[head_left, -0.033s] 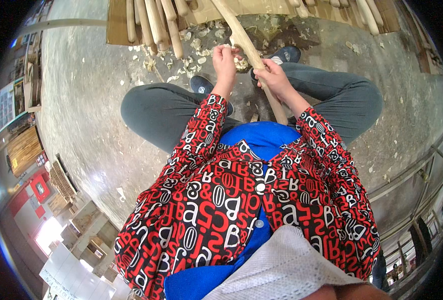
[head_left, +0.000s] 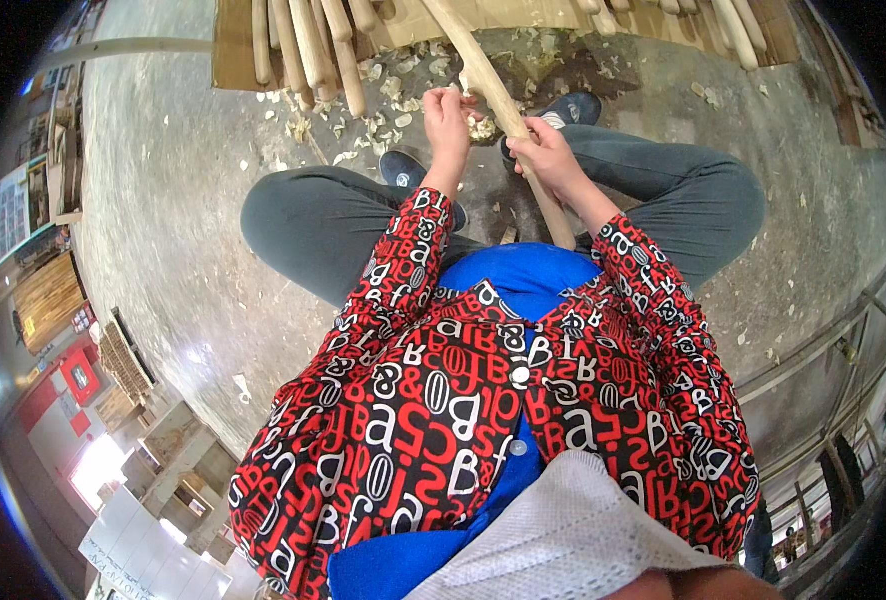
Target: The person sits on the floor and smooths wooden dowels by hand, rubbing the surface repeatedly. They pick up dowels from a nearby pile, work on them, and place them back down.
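A long, pale peeled wooden pole (head_left: 501,105) slants from the top of the view down to my lap, its near end close to my blue shirt. My right hand (head_left: 545,152) is closed around it at about mid-length. On the left side of the pole is my left hand (head_left: 448,125), its fingers curled in next to a rough, raised spot on the wood. Whatever those fingers hold, if anything, is hidden or too small to name. Pale shavings (head_left: 403,120) lie scattered on the floor beneath and beyond the hands.
Several pale wooden sticks (head_left: 308,50) rest on a cardboard sheet (head_left: 231,45) at the far left, and more sticks (head_left: 738,30) lie at the far right. My bent legs (head_left: 303,215) flank the pole. A metal frame (head_left: 813,365) stands at the right.
The fingers of my left hand have shifted very slightly beside the pole. The pole and my right hand look unmoved.
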A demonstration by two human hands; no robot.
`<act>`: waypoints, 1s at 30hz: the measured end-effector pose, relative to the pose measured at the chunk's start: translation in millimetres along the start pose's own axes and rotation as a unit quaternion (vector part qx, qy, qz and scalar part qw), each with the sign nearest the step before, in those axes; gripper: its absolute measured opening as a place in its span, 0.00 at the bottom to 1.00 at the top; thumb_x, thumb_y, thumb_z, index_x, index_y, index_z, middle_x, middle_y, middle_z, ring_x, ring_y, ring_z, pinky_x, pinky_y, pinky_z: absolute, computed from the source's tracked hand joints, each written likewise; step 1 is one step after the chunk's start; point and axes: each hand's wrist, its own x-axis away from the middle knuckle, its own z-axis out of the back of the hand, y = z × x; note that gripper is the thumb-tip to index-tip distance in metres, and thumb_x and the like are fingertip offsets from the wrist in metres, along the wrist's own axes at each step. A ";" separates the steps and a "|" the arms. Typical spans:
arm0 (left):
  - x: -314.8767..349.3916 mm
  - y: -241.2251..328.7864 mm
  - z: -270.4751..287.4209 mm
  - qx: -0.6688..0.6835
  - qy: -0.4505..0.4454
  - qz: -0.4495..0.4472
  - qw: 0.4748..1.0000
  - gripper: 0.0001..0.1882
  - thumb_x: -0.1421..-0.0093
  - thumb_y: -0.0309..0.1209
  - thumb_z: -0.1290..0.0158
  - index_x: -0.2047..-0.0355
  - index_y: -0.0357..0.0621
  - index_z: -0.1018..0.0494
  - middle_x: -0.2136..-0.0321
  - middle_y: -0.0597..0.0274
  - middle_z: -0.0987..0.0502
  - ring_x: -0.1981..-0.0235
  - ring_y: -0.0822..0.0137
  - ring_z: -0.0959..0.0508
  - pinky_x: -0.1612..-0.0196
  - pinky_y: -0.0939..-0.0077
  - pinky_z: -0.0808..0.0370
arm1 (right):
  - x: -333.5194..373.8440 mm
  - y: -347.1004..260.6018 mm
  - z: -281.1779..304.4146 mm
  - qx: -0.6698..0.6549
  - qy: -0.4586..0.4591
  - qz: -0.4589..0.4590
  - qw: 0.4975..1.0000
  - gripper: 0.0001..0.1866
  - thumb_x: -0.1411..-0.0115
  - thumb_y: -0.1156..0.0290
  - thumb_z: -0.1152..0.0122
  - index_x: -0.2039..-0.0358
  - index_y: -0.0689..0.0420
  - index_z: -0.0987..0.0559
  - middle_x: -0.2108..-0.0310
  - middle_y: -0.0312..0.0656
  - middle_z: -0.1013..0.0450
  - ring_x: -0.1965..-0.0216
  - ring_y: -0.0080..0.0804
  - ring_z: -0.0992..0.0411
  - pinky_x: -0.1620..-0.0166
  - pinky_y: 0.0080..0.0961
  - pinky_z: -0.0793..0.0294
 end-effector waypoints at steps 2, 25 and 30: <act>-3.2 5.1 -0.8 -0.117 -0.027 -0.076 0.990 0.11 0.40 0.33 0.48 0.66 0.37 0.34 0.76 0.61 0.27 0.79 0.74 0.28 0.78 0.79 0.31 | -2.4 0.8 1.9 0.019 0.004 0.008 1.000 0.19 0.43 0.69 0.43 0.53 0.61 0.31 0.72 0.33 0.32 0.78 0.17 0.34 0.75 0.15 0.32; -14.7 -4.5 -1.7 0.266 0.095 0.265 0.922 0.06 0.36 0.28 0.60 0.63 0.38 0.41 0.73 0.55 0.28 0.79 0.66 0.27 0.79 0.74 0.27 | -6.7 -10.2 -2.7 -0.049 -0.036 -0.037 0.997 0.17 0.41 0.70 0.47 0.52 0.59 0.32 0.75 0.35 0.31 0.79 0.20 0.32 0.77 0.15 0.32; -3.0 9.9 -16.7 0.206 0.037 0.181 0.961 0.06 0.38 0.25 0.59 0.60 0.40 0.38 0.70 0.56 0.27 0.79 0.68 0.27 0.78 0.75 0.27 | -5.0 -12.4 9.1 -0.237 -0.073 -0.092 0.964 0.17 0.37 0.66 0.57 0.50 0.59 0.34 0.72 0.40 0.32 0.81 0.22 0.35 0.79 0.16 0.35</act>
